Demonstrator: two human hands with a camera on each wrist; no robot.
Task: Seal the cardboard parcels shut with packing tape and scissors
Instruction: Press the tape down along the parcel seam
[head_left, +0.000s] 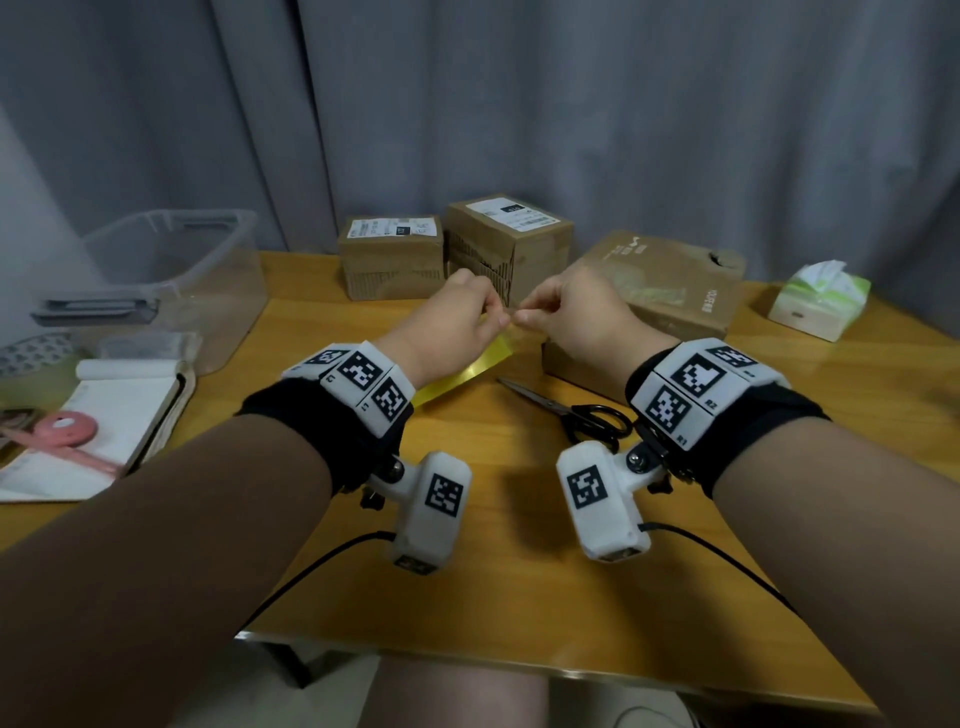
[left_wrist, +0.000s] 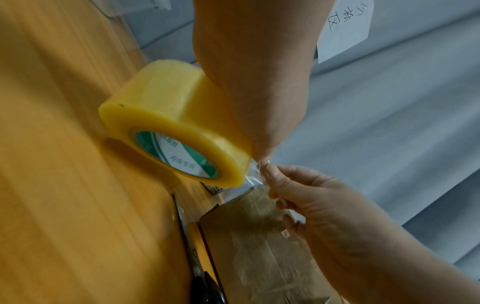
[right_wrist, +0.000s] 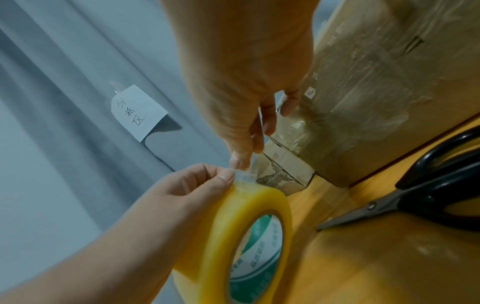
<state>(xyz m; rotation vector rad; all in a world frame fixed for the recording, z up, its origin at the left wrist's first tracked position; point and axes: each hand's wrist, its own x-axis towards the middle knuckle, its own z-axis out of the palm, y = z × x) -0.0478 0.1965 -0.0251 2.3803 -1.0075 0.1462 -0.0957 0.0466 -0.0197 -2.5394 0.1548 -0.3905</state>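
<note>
A yellow packing tape roll shows below my left hand, which grips the top of the roll with thumb and curled fingers. My right hand pinches the clear loose tape end right beside the left fingertips. Both hands are raised in front of the large worn cardboard box. Black-handled scissors lie shut on the table beside that box. Two smaller labelled parcels stand at the back.
A clear plastic bin stands at the left, with an open notebook and a pink tape measure in front of it. A tissue box sits far right. Grey curtain behind carries a paper note.
</note>
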